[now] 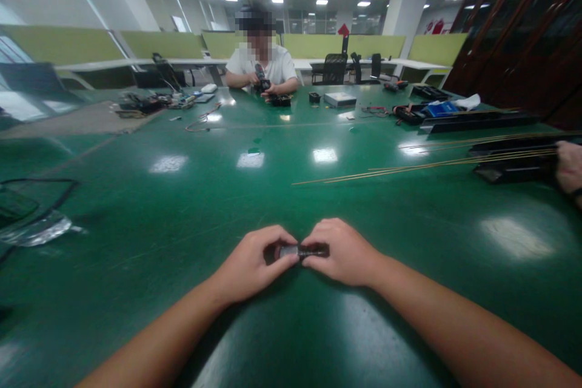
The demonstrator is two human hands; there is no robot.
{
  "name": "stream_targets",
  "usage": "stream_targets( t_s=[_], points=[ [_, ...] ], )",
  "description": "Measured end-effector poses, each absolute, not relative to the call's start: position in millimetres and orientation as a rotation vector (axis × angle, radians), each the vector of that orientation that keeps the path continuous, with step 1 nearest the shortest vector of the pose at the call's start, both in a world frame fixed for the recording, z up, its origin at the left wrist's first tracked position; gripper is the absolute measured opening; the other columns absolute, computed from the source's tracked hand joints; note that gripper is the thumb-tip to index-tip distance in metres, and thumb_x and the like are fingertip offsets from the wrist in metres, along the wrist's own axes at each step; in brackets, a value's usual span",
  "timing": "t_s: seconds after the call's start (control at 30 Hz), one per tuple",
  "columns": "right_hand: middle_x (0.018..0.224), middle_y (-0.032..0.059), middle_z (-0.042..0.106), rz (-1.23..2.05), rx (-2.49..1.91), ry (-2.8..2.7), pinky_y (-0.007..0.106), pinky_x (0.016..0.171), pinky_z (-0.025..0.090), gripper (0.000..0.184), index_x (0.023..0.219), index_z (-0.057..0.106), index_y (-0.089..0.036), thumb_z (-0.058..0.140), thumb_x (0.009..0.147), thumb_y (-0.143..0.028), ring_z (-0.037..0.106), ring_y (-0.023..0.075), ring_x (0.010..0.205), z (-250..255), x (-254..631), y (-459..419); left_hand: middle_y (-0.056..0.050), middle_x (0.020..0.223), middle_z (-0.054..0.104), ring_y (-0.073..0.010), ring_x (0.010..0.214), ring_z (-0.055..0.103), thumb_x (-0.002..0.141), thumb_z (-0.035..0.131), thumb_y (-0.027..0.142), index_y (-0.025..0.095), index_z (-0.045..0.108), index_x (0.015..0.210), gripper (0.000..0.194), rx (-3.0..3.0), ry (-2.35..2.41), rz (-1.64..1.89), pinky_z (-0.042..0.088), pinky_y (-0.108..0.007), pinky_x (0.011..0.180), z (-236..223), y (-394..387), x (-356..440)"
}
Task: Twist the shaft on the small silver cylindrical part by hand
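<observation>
My left hand (254, 260) and my right hand (343, 251) rest together on the green table (182, 212), close to its near edge. Both are closed on the ends of one small dark oblong part (301, 250) with a grey metallic section on its left. The fingers curl round it and hide most of it. Several thin brass-coloured rods (422, 165) lie on the table beyond my right hand, apart from both hands.
A person in a white shirt (261, 66) sits at the far side handling a dark device. Black trays (513, 167) and another person's hand (570, 170) are at the right edge. A clear plastic bag (36, 227) lies at left. Cables and small boxes crowd the far table.
</observation>
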State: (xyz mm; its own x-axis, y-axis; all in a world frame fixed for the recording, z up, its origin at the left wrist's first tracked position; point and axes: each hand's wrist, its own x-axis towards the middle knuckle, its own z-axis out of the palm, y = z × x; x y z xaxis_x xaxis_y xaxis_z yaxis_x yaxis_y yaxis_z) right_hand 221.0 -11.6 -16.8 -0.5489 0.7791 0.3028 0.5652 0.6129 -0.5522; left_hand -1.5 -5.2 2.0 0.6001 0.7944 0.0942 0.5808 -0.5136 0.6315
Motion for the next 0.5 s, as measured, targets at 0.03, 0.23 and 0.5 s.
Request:
stream_targets(
  t_s=[0.03, 0.23, 0.5],
  points=[
    [0.088, 0.0030, 0.073, 0.536, -1.060, -2.311, 0.031, 0.081, 0.041, 0.019, 0.094, 0.074, -0.020, 0.075, 0.078, -0.031, 0.062, 0.0188, 0.086, -16.3, 221.5, -11.9, -0.002, 0.083, 0.065, -0.0154, 0.074, 0.059, 0.089, 0.061, 0.034, 0.019, 0.068, 0.097, 0.018, 2.280, 1.083, 0.509, 0.043, -0.025, 0.067, 2.2, -5.3, -1.4],
    [0.082, 0.0005, 0.072, 0.540, -1.041, -2.292, 0.031, 0.079, 0.041, 0.013, 0.090, 0.072, -0.021, 0.075, 0.077, -0.025, 0.061, 0.0168, 0.080, -15.8, 222.0, -12.4, -0.002, 0.081, 0.062, -0.0148, 0.072, 0.058, 0.085, 0.065, 0.031, 0.018, 0.067, 0.094, 0.015, 2.292, 1.069, 0.520, 0.043, -0.025, 0.066, 1.9, -4.9, -1.7],
    [0.080, 0.0003, 0.070, 0.575, -0.949, -2.274, 0.031, 0.079, 0.041, 0.008, 0.085, 0.071, -0.020, 0.072, 0.077, -0.023, 0.061, 0.0163, 0.079, -20.9, 218.1, -11.8, -0.002, 0.083, 0.062, -0.0155, 0.075, 0.058, 0.079, 0.070, 0.027, 0.016, 0.062, 0.086, 0.015, 2.275, 1.026, 0.569, 0.044, -0.026, 0.069, 0.6, -4.8, -2.8]
  ],
)
